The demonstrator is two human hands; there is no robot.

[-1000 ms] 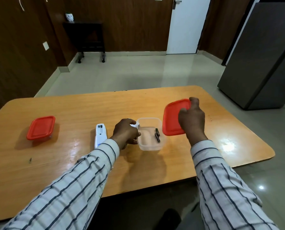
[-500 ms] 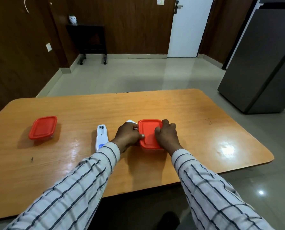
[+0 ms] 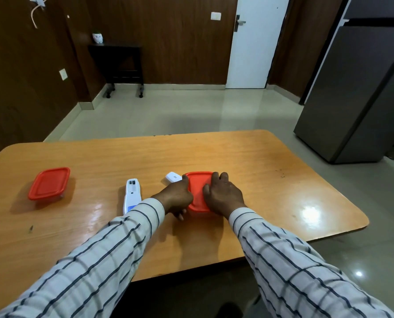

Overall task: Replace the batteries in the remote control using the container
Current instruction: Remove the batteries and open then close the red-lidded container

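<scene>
Pressing a red lid (image 3: pixel 197 189) down onto the container (image 3: pixel 203 213) near the table (image 3: pixel 237 157) centre, both hands are on it at once. Risk first: the lid may seat on one side only, since the right hand (image 3: pixel 223 197) loads the right half and the near-right corner while the far-left corner looks unpressed; a half-seated lid could pop loose when the container is lifted. Second risk: the container can skid on the glossy tabletop under uneven push, nudging the small white battery cover (image 3: pixel 173 176) that lies just beside its far-left corner. Third: the remote control (image 3: pixel 131 195) lies to the left with its battery bay open and apparently empty, near the left sleeve (image 3: pixel 131 226); a careless pull-back of that forearm could knock it. Whether batteries are inside the container can't be told, the lid hides it.

Pose: right hand lies palm-down on the lid, fingers spread flat toward the far edge, not curled around anything. Left hand (image 3: pixel 176 198) is loosely curled against the container's left side, thumb up at the lid rim, fingertips tucked low by the near-left corner, bracing rather than pinching. Both forearms reach in from the bottom corners of the view, converging on the container. A second red-lidded container (image 3: pixel 49 183) sits well apart at the far left, untouched.
</scene>
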